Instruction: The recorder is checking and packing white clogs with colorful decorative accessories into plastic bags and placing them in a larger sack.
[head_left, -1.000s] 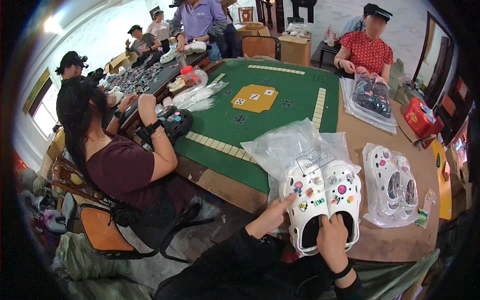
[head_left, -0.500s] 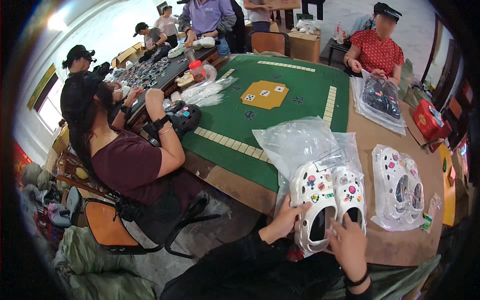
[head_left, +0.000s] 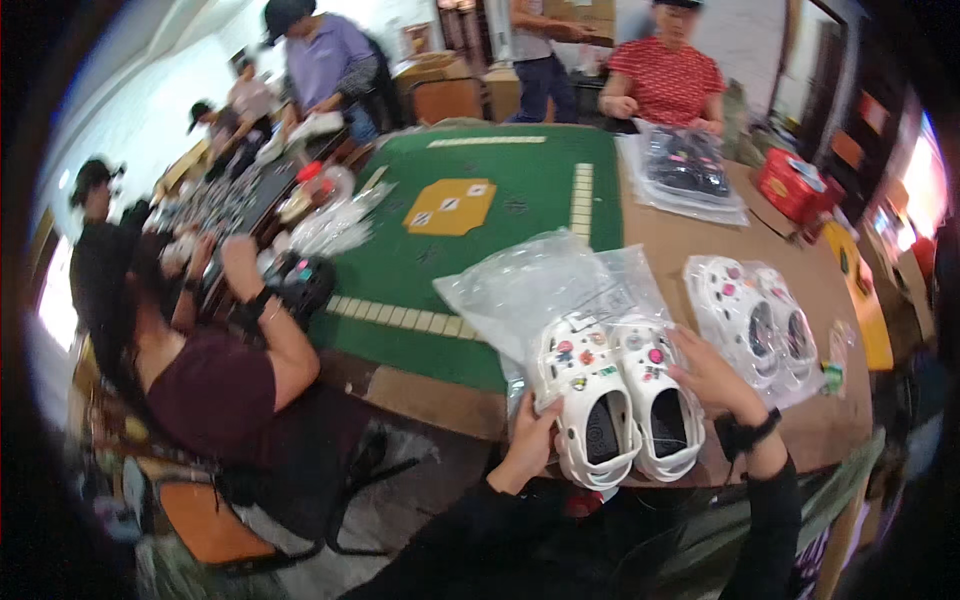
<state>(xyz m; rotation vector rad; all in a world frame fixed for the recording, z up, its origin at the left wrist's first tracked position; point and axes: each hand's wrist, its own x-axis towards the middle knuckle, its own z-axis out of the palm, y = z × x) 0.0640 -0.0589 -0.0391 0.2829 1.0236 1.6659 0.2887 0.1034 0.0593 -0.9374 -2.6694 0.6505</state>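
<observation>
A pair of white clogs (head_left: pixel 617 395) sits low and right of the frame's centre, the two shoes side by side and touching, toes pointing to the upper part of the frame, dark heel openings facing the lower edge. Small coloured charms dot their uppers. Their toes lie against the mouth of a clear plastic bag (head_left: pixel 545 285), crumpled and puffed, which spreads toward the frame's middle over the edge between the green felt and the brown tabletop

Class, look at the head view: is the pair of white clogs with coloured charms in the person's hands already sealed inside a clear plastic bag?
No: the pair of white clogs with coloured charms lies bare between both hands, with the clear plastic bag behind it.
</observation>
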